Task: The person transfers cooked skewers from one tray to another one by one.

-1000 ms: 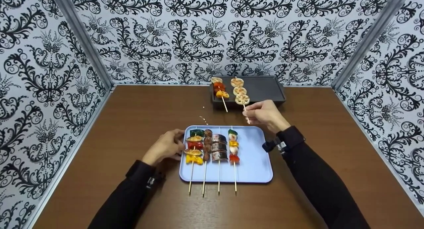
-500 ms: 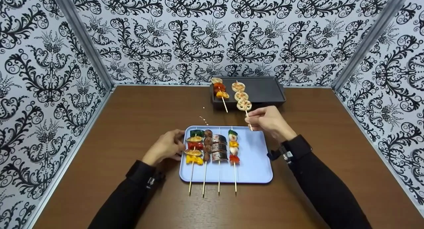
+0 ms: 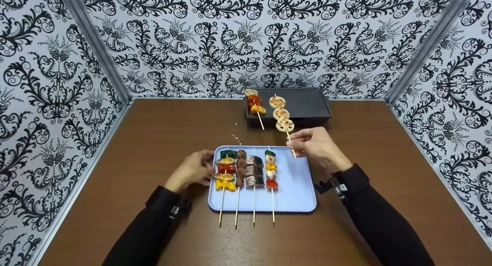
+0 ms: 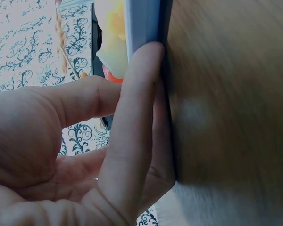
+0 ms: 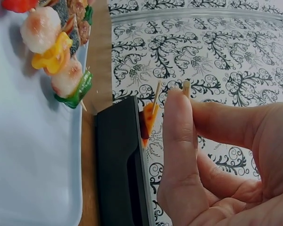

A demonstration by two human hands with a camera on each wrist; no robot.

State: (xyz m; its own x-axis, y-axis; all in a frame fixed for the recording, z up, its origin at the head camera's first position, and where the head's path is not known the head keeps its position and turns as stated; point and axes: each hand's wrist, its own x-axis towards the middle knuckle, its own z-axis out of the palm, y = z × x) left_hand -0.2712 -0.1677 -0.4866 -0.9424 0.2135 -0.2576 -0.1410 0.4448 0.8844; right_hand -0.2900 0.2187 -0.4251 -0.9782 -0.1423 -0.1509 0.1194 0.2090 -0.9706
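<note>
The person's right hand (image 3: 316, 145) pinches the bare lower end of a lotus root skewer (image 3: 281, 114) between thumb and fingertips, holding it in the air, tilted, between the blue tray (image 3: 296, 189) and the dark griddle pan (image 3: 307, 103) at the far edge of the wooden table (image 3: 153, 135). Three pale lotus slices sit along the upper part of the stick, over the pan's near edge. The skewer looks light, though top-heavy; the thin bamboo stick is probably stiff but easy to snap, and the slices could turn or slide on it, so the bare end of the stick is the sensible place to hold. The left hand (image 3: 192, 170) rests at the tray's left edge, its fingers (image 4: 137, 122) lying nearly straight against the rim and closing on nothing. On the tray lie four more skewers side by side: a vegetable skewer (image 3: 225, 170), a meatball skewer (image 3: 240, 168), a fish skewer (image 3: 254, 170) and a shrimp and pepper skewer (image 3: 271, 170). One mixed skewer (image 3: 254, 103) lies on the pan's left side.
</note>
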